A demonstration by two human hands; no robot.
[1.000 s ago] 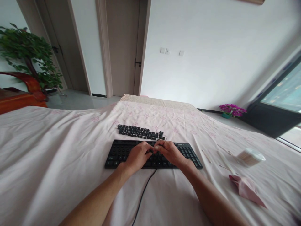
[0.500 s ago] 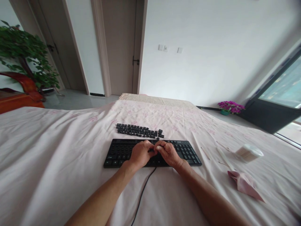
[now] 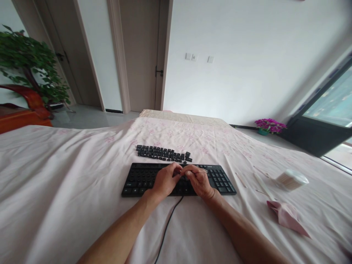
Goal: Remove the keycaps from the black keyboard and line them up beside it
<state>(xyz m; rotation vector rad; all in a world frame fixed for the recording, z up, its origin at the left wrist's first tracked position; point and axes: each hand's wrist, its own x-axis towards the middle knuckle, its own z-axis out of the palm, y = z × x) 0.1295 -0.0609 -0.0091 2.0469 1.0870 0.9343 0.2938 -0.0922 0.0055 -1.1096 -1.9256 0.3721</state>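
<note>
A black keyboard (image 3: 139,175) lies on the pale floral sheet, with keycaps gone from part of its left and middle area. Over its middle, my left hand (image 3: 165,179) is closed in a pinch; whatever its fingertips hold is hidden. My right hand (image 3: 198,180) meets it fingertip to fingertip, its fingers curled round a thin, shiny tool (image 3: 205,170) whose end sticks out to the right. The tool's exact kind is unclear. Just behind the keyboard, loose black keycaps (image 3: 161,152) lie in rows.
A black cable (image 3: 168,224) runs from the keyboard towards me. To the right are a clear tub of cotton swabs (image 3: 292,179), several loose swabs (image 3: 241,180) and a folded pink cloth (image 3: 287,217). The bed's sheet (image 3: 68,183) is wrinkled.
My right hand has turned slightly, and the thin tool's end now points right instead of showing above the fingers. Both hands stay together over the keyboard's middle.
</note>
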